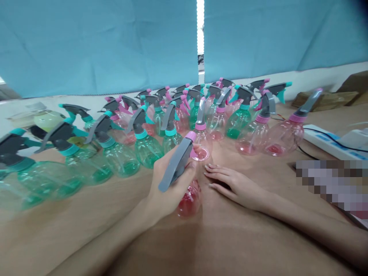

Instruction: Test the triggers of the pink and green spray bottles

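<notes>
In the middle of the head view, my left hand (pixel 168 180) is wrapped round the neck of a pink spray bottle (pixel 188 201) with a grey and pink trigger head. Its clear pink body shows below my fingers, tilted over the wooden table (pixel 138 245). My right hand (pixel 232 184) lies on the tabletop just right of that bottle, fingers stretched out, holding nothing. Right behind both hands stands another pink spray bottle (pixel 203 136). A green spray bottle (pixel 148 147) is close to my left hand on its far side.
Rows of green and pink spray bottles fill the table's back and left, including a green one (pixel 120 159) and a pink one (pixel 283 134). A white power strip (pixel 333 142) with a black cable lies right. Behind hangs a blue curtain (pixel 100 42). Brown packages (pixel 322 100) sit back right.
</notes>
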A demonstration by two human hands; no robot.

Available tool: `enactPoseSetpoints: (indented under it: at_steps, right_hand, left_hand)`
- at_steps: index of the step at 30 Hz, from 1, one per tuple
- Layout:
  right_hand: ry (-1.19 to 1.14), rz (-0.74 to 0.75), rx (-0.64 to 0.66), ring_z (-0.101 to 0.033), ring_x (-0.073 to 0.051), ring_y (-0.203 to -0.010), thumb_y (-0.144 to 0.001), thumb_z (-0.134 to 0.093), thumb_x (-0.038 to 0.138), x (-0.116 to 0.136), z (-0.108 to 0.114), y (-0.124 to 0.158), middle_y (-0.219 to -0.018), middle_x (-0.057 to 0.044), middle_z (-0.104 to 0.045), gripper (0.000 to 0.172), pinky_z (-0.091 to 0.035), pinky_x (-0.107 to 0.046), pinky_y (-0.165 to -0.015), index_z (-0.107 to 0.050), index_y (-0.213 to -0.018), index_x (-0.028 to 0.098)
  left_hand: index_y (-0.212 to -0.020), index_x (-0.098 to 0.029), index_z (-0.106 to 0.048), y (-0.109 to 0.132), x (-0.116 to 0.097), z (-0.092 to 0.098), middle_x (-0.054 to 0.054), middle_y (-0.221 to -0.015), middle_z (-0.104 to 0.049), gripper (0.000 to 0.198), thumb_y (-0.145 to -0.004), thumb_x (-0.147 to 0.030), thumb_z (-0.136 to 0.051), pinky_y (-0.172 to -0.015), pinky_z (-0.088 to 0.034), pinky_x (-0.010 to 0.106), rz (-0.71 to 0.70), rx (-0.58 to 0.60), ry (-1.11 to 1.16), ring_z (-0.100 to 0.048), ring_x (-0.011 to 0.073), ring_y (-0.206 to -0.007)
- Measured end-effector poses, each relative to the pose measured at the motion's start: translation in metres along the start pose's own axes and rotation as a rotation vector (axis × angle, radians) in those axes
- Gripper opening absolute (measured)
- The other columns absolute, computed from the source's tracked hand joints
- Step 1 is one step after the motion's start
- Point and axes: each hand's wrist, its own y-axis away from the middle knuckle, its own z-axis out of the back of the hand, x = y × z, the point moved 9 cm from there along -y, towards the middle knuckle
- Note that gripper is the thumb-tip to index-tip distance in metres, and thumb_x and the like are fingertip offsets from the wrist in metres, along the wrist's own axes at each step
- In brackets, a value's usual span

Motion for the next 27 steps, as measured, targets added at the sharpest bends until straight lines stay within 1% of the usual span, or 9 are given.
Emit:
enactPoseSetpoints:
  at_steps: [5, 15, 18, 21, 27]
  right_hand:
    - [0.009, 0.009, 0.007, -0.051, -0.023, -0.13, -0.098, -0.046, 0.032, 0.0007, -0.0005, 0.0001, -0.136, -0.008, -0.06, 0.035, -0.044, -0.045, -0.108, -0.061, -0.127, 0.02]
    - [-0.033, 0.011, -0.018, -0.052, -0.024, -0.13, -0.097, -0.048, 0.032, -0.0007, 0.0005, 0.0012, -0.134, -0.007, -0.061, 0.035, -0.043, -0.047, -0.109, -0.061, -0.128, 0.024]
    - [-0.038, 0.006, -0.018, -0.052, -0.024, -0.13, -0.097, -0.047, 0.032, -0.0001, 0.0011, 0.0008, -0.134, -0.007, -0.061, 0.034, -0.043, -0.046, -0.109, -0.062, -0.127, 0.024]
    - [-0.037, -0.001, -0.014, -0.052, -0.024, -0.13, -0.097, -0.048, 0.032, 0.0005, 0.0019, 0.0003, -0.135, -0.007, -0.06, 0.034, -0.043, -0.046, -0.108, -0.062, -0.126, 0.023]
    - [-0.024, 0.002, -0.007, -0.052, -0.024, -0.129, -0.097, -0.047, 0.032, 0.0012, 0.0017, -0.0001, -0.135, -0.008, -0.06, 0.036, -0.043, -0.046, -0.108, -0.061, -0.128, 0.021]
  left_hand:
    - [-0.071, -0.023, -0.043, -0.0003, -0.0009, 0.0004, -0.005, -0.065, -0.046, 0.018, -0.082, -0.017, -0.056, -0.062, -0.047, 0.03, -0.004, -0.004, -0.002, -0.052, 0.0148, -0.061]
    - [-0.072, -0.023, -0.046, -0.0003, -0.0002, -0.0004, -0.003, -0.067, -0.053, 0.015, -0.083, -0.02, -0.057, -0.061, -0.049, 0.03, -0.009, -0.01, 0.003, -0.056, 0.0159, -0.064]
    - [-0.071, -0.023, -0.045, -0.0007, -0.0014, 0.0002, -0.004, -0.065, -0.051, 0.016, -0.083, -0.02, -0.056, -0.06, -0.047, 0.03, -0.008, -0.011, -0.012, -0.057, 0.0166, -0.065]
    - [-0.07, -0.023, -0.043, -0.001, -0.0021, 0.0007, -0.005, -0.064, -0.048, 0.018, -0.082, -0.019, -0.056, -0.058, -0.044, 0.029, -0.006, -0.011, -0.013, -0.055, 0.0158, -0.063]
    - [-0.079, -0.023, -0.049, -0.0004, -0.0017, -0.0003, -0.005, -0.065, -0.049, 0.009, -0.083, -0.02, -0.056, -0.058, -0.043, 0.029, -0.004, 0.0, -0.015, -0.052, 0.015, -0.06]
